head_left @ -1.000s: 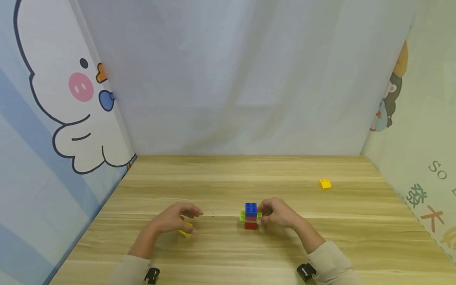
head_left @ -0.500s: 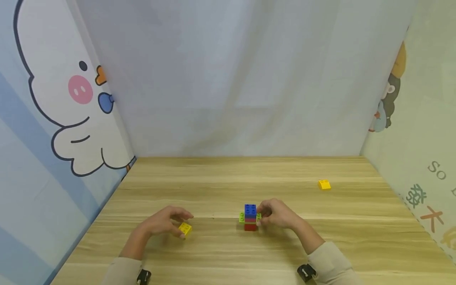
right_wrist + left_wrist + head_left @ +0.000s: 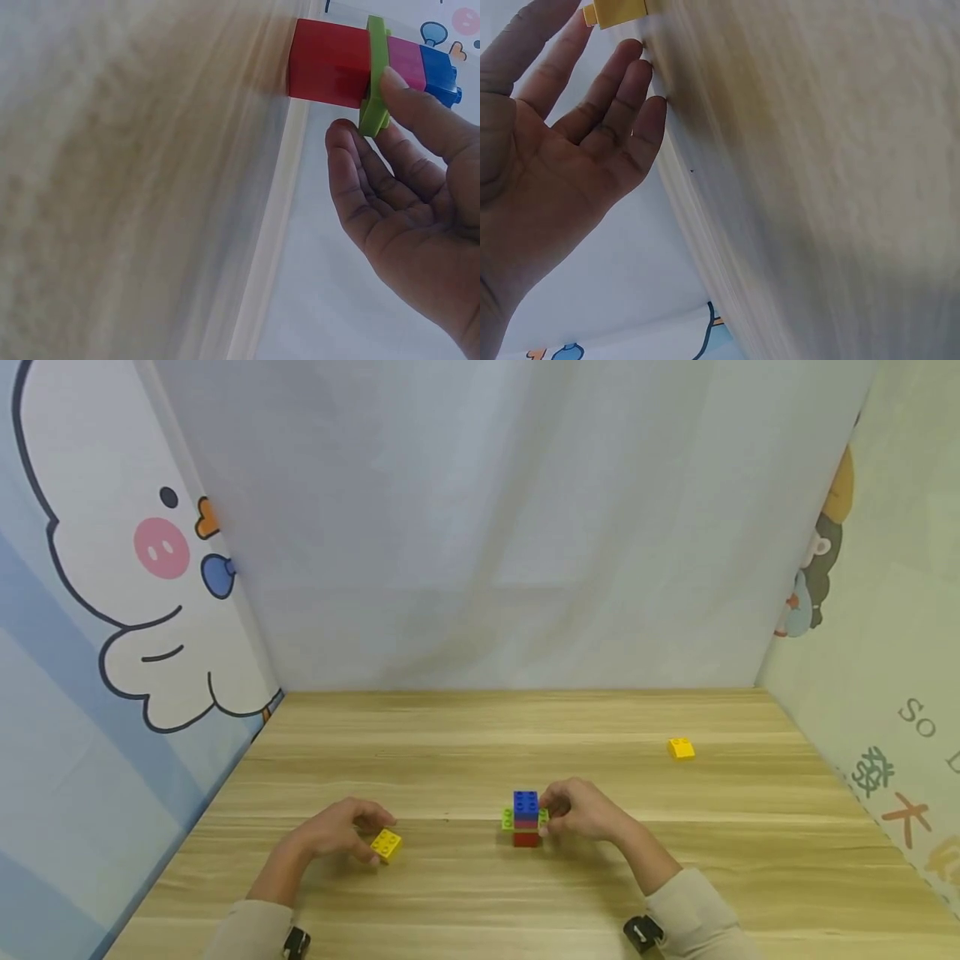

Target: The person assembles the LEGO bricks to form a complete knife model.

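Left hand [image 3: 333,829] left of the tower: thumb and fingers spread wide about a studded yellow brick [image 3: 386,844], contact can't be told; spread seems meant to clear its sides. Tower [image 3: 526,817] upright on wood-grain table [image 3: 457,902]: red brick [image 3: 328,64], lime plate [image 3: 376,49], pink brick [image 3: 407,61], blue brick [image 3: 436,69] topmost. Right hand [image 3: 592,810], just right of tower, pinches the lime plate's end, probably steadying. Yellow slope brick [image 3: 681,749] beyond tower, farther right.

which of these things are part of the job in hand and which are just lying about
In use, it seems:
block stack, pinched by the right hand
near yellow block, beside the left hand

Probably just lying about:
far yellow block, touched by neither hand, though it could still be wanted
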`<state>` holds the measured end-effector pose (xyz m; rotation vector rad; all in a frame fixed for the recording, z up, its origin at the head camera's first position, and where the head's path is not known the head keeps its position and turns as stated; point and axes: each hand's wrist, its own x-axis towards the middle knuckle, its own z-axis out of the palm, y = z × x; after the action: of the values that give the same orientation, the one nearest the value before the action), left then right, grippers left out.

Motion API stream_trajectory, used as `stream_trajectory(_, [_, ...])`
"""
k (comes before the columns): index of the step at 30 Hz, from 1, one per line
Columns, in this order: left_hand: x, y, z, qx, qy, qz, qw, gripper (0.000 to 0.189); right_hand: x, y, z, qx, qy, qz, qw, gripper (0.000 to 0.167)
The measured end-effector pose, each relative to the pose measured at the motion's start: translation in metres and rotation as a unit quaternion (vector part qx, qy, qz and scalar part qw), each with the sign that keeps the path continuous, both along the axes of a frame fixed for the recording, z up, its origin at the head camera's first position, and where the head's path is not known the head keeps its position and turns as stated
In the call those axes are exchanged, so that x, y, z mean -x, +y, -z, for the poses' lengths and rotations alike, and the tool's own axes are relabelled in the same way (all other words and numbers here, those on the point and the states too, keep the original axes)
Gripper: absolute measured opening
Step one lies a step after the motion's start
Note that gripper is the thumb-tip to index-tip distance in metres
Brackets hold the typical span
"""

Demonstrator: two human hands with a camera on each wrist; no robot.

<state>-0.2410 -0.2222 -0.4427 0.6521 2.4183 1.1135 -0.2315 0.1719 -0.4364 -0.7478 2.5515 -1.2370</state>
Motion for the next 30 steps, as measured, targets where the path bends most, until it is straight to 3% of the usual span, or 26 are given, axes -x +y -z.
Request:
stream_trajectory(8, [0.0006,0.0061,0.0005,0.036,-0.004,-0.016,0.9992,0.043,-0.0005,0.0008,-0.0006,0.004,-0.004,0.001,1.0,0.029])
stream_trajectory(12, [0.0034,0.0061,0.0011,0.042,-0.004,-0.007,0.9991,0.04,-0.0002,0.0012,0.0,0.004,-0.001,0.001,1.0,0.03])
stream_trajectory(18, [0.008,0.0007,-0.0033,0.029,0.0,0.017,0.9994,0.036,0.0005,0.0015,0.0013,0.002,-0.002,0.001,1.0,0.029])
stream_trajectory(30, [0.0085,0.0,-0.0048,0.009,0.007,0.028,0.9995,0.033,-0.0029,-0.0003,-0.0025,-0.01,0.0,-0.001,0.9999,0.031])
